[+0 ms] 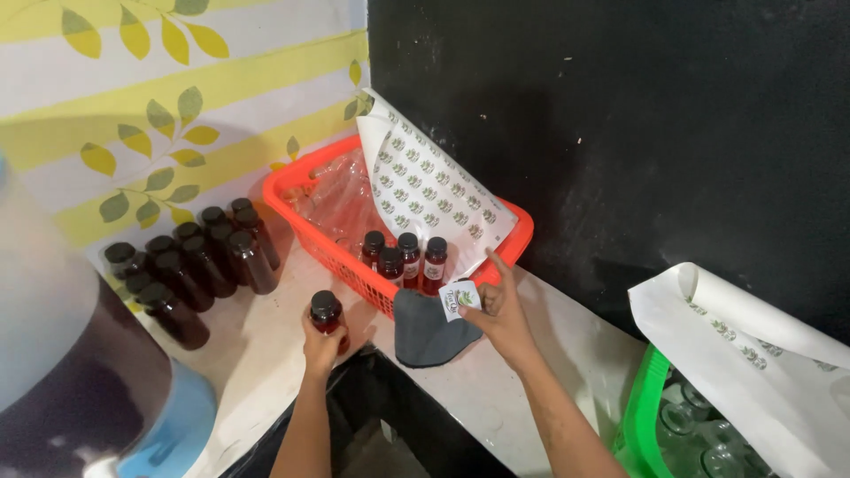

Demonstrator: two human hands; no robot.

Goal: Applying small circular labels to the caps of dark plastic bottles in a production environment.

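My left hand [320, 347] grips a small bottle of dark red liquid with a black cap [326, 312], held upright over the white counter's front edge. My right hand [501, 312] pinches a small white square sticker [459, 297] between thumb and fingers, index finger raised, just right of the bottle. Below the sticker lies a dark grey cloth [427, 333]. An orange basket [347, 263] behind holds several capped red bottles [406, 257], clear plastic, and a sheet of round stickers [431, 188] leaning on its rim.
Several dark capped bottles [190, 261] stand grouped on the counter at left. A large blurred container [71, 354] fills the near left. At right, a green basket [644, 409] holds clear empty bottles under a curled sticker sheet [753, 354]. A black wall rises behind.
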